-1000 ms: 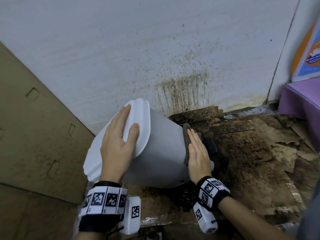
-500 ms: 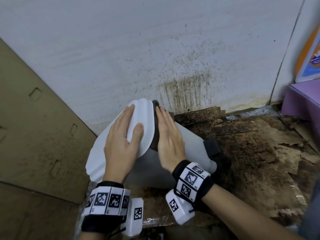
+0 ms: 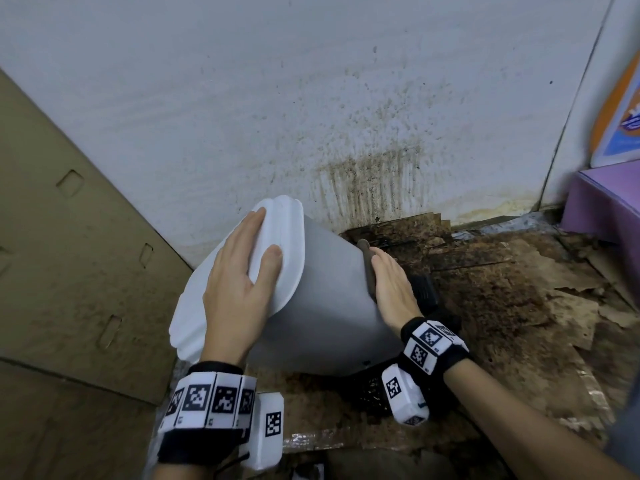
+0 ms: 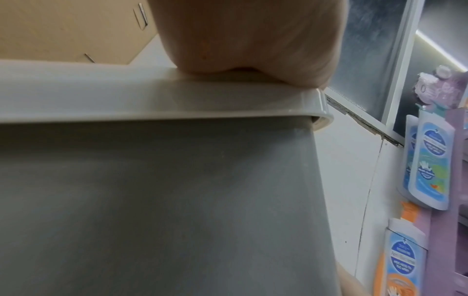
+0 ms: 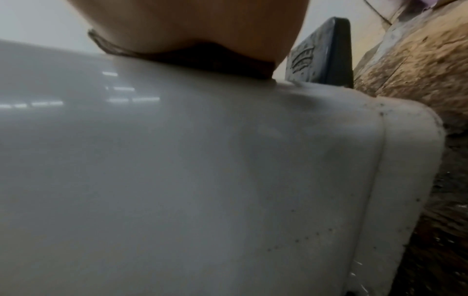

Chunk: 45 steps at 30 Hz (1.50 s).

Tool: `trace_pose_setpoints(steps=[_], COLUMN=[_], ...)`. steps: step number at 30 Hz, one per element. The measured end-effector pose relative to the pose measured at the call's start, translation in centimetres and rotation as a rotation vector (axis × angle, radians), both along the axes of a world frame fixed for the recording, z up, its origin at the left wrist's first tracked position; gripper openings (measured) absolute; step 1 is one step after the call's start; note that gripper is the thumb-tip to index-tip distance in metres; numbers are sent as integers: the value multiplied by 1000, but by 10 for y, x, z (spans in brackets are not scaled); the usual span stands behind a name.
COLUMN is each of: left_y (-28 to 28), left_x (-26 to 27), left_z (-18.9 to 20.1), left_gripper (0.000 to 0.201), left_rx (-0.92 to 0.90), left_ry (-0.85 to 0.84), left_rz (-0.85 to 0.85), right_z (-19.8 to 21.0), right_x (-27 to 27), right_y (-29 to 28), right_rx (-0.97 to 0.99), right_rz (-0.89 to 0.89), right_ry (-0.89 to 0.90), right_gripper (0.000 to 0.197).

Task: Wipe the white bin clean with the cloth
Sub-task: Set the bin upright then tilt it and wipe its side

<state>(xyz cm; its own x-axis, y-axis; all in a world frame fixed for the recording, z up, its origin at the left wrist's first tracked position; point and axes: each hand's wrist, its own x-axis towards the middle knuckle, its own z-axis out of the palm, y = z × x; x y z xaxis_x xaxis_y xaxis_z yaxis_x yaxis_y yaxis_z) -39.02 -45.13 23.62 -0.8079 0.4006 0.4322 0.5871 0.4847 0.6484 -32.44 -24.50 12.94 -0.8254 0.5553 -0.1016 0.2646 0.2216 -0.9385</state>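
The white bin [image 3: 329,299] lies tilted on the dirty floor, its white lid [image 3: 277,237] toward the left and its base toward the right. My left hand [image 3: 242,275] rests flat on the lid with straight fingers. My right hand [image 3: 391,285] presses a dark brown cloth [image 3: 367,268] flat against the bin's side near the base; only the cloth's edge shows past the fingers. The right wrist view shows the cloth [image 5: 192,60] squeezed between palm and bin wall [image 5: 202,170]. In the left wrist view my palm [image 4: 248,40] sits on the lid rim [image 4: 152,96].
A black foot pedal [image 3: 424,289] sticks out at the bin's base. A stained white wall [image 3: 311,116] stands close behind. A cardboard sheet [image 3: 69,254] leans at the left. Soiled cardboard [image 3: 502,306] covers the floor, and a purple rack [image 3: 602,202] stands at the right.
My right hand with the cloth slid up the bin's side to the lid, then back down toward the base. The left hand stayed on the lid.
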Motion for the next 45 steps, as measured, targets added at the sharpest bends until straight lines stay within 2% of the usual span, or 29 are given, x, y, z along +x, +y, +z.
trace_pose_setpoints(steps=[4,9,13,18,26,32,39,45], left_y=[-1,0,1,-1,0,1,0,1], left_x=[0,0,1,0,1,0,-1,0], left_z=[-1,0,-1,-1,3,4,2,1], left_gripper=[58,60,60,61,59,59,62,64], left_rx=[3,0,-16,-12,-18,-13,-10,-17], left_ry=[11,21,29,11,-11,-16,-10,1], left_rz=[15,13,-1,-5,15,27,54,42], right_z=[15,61,84,50,-28,-42,-10,43], right_x=[1,-3,-6,-4,27,28,17,8], right_y=[-11,-47,-71,-64,-32,-27,-55,-91], right_rx=[55,70,84,321,295,238,136,241], right_rz=[-8,59,164,146,-83,-111,-172,-8], right_ry=[-6,155,302,396,281,232,193,324], right_gripper=[49,66,60,59,65,67,76,67])
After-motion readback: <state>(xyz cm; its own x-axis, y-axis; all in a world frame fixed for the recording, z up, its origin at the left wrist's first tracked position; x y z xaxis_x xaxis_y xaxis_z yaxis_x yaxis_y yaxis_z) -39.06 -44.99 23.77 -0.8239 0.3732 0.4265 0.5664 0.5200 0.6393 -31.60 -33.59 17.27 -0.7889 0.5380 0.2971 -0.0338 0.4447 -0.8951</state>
